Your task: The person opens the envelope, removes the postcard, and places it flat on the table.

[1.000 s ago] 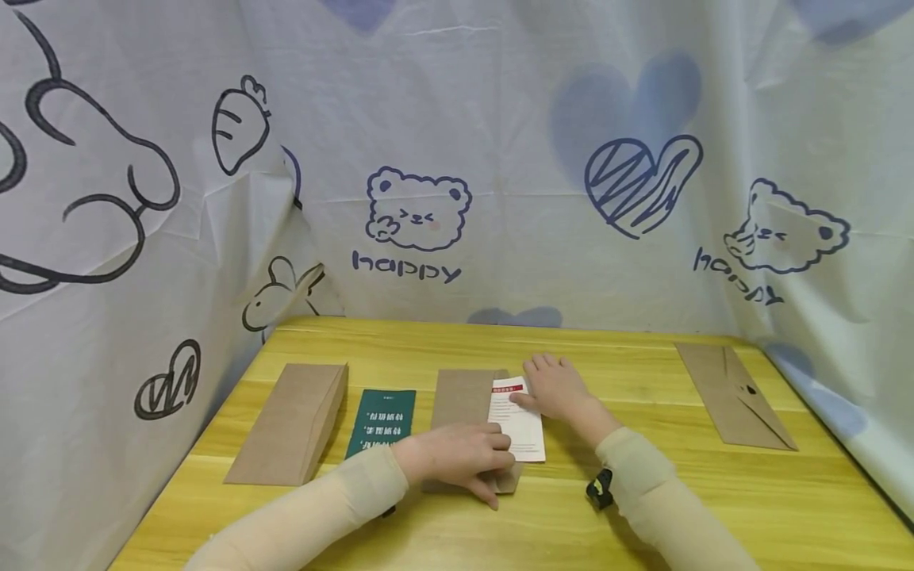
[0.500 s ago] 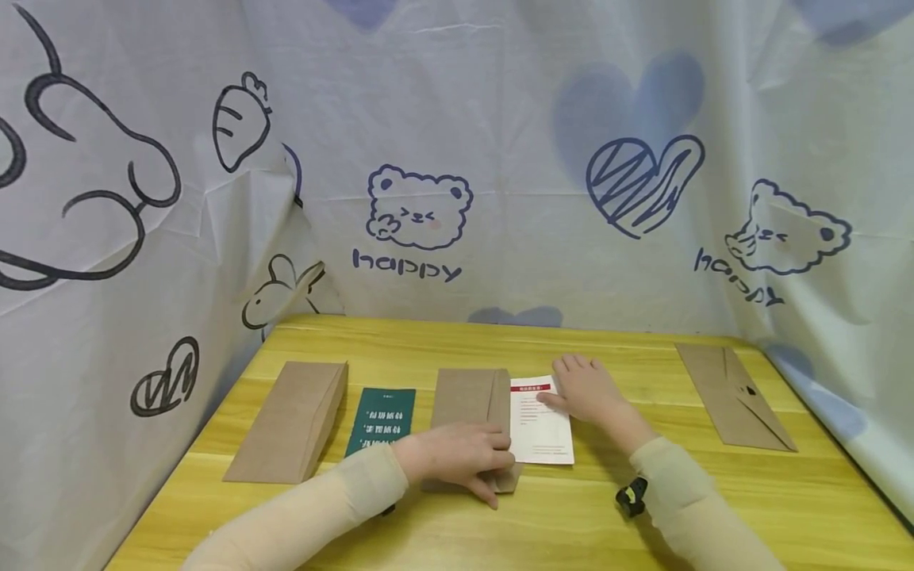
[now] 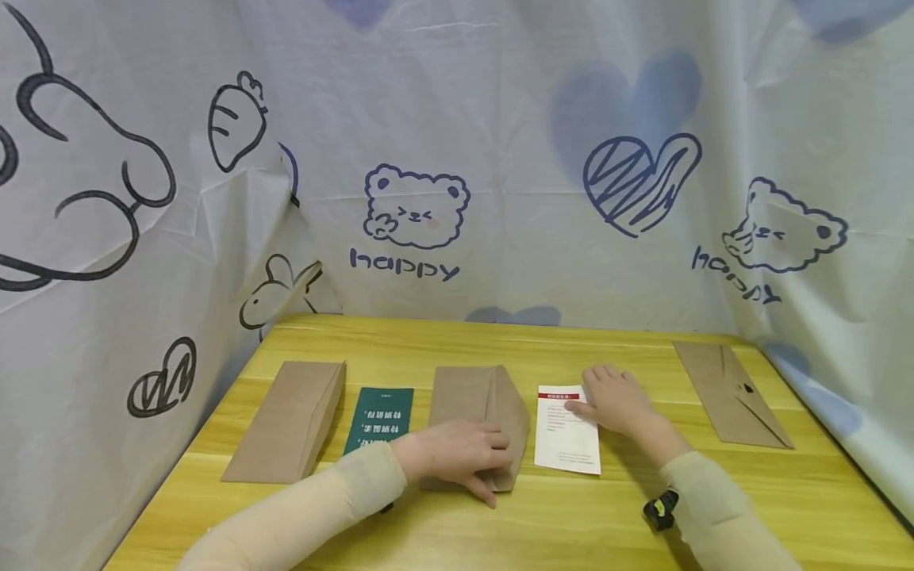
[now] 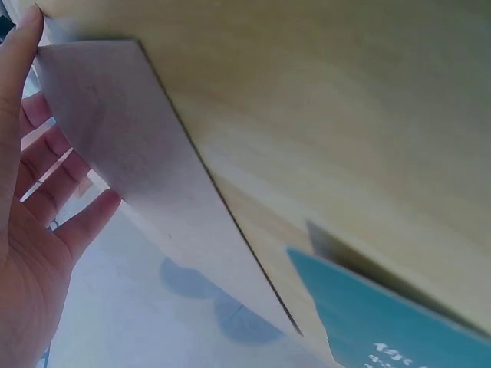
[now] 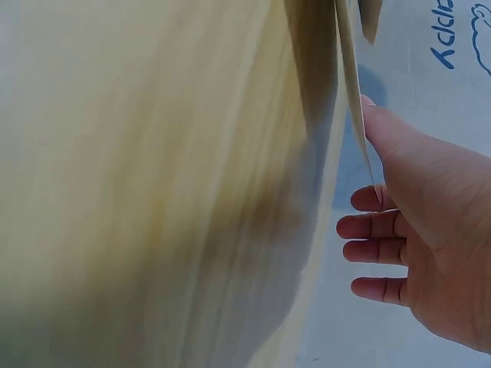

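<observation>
In the head view my left hand [image 3: 457,457] rests on a brown paper envelope [image 3: 460,392] in the middle of the table, its flap fanned out to the right. The left wrist view shows the fingers fairly straight against the envelope [image 4: 146,142]. My right hand [image 3: 620,403] pinches the edge of a white printed card [image 3: 567,440] with a red heading, thumb on top. From the right wrist, that card [image 5: 354,92] appears edge-on between thumb and index finger, tilted off the table. Card and envelope are apart.
A green card with white writing [image 3: 378,412] lies left of the middle envelope. Another brown envelope [image 3: 278,420] lies further left, and one with a dark fastener [image 3: 728,396] at the far right. A printed cloth [image 3: 514,238] hangs behind the table [image 3: 607,531].
My right hand has drawn the white card rightward, off the middle envelope. The envelope's flap has come into view and spread out. My left hand has stayed in place.
</observation>
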Demonstrator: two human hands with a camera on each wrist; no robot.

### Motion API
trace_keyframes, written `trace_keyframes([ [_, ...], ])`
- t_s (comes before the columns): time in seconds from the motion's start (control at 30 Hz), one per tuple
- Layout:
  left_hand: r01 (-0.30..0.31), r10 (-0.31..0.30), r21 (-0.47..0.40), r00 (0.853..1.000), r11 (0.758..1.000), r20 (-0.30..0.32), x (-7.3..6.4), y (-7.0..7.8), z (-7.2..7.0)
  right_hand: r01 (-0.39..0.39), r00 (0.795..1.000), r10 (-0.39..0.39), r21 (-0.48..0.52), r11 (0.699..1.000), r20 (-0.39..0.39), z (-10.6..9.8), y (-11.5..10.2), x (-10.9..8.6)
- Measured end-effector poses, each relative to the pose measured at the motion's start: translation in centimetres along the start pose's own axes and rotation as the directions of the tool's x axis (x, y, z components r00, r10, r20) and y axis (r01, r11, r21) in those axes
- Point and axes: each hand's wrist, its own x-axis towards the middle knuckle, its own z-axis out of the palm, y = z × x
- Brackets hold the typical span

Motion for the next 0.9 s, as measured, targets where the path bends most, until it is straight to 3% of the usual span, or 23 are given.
trace_keyframes([
  [0.4,-0.011,0.011,-0.06,1.0,0.998,0.005,0.0,-0.1,0.1,0.008,0.999,-0.009,0.009,1.0,0.052,0.5,-0.3,0.1],
  [0.9,-0.013,0.014,-0.12,1.0,0.993,0.007,-0.2,-0.2,0.2,0.011,0.998,-0.009,-0.023,1.0,0.057,0.7,-1.4,0.8],
])
